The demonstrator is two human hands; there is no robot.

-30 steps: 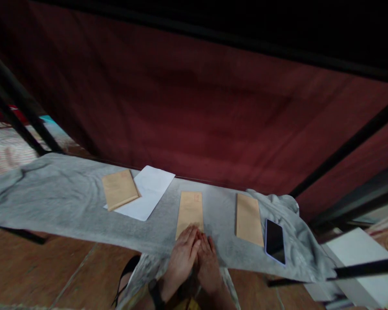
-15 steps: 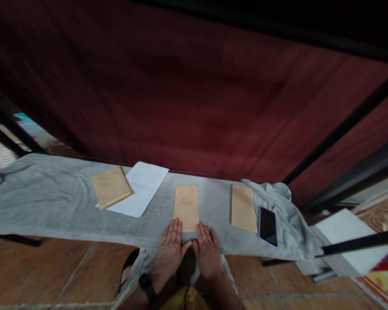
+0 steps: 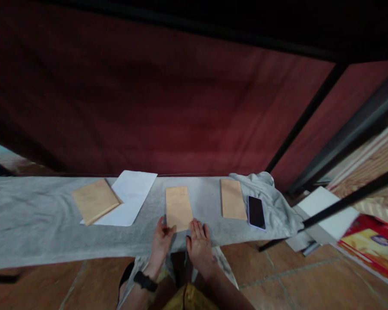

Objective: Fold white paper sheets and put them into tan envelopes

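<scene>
The middle envelope [image 3: 177, 206] lay flat on the bench [image 3: 204, 193]; whether its near end was sealed, I couldn't tell. My left fingers [image 3: 160, 224] curled at one near corner, grip unclear; my right fingers [image 3: 198, 230] stretched out, unclenched, by the other. The outer left envelope [image 3: 95, 199] and outer right envelope [image 3: 233, 199] lay untouched.

A rectangular tan paper envelope [image 3: 177, 209] at lower centre carries a faint reddish mark near its top right corner. The flat rectangular phone [image 3: 256, 212] at lower right has a black face and lavender edge. Left of centre, the paper sheet [image 3: 134, 196] is white; the draped cloth [image 3: 42, 241] is mottled grey, the hanging fabric [image 3: 181, 107] dark red.
</scene>
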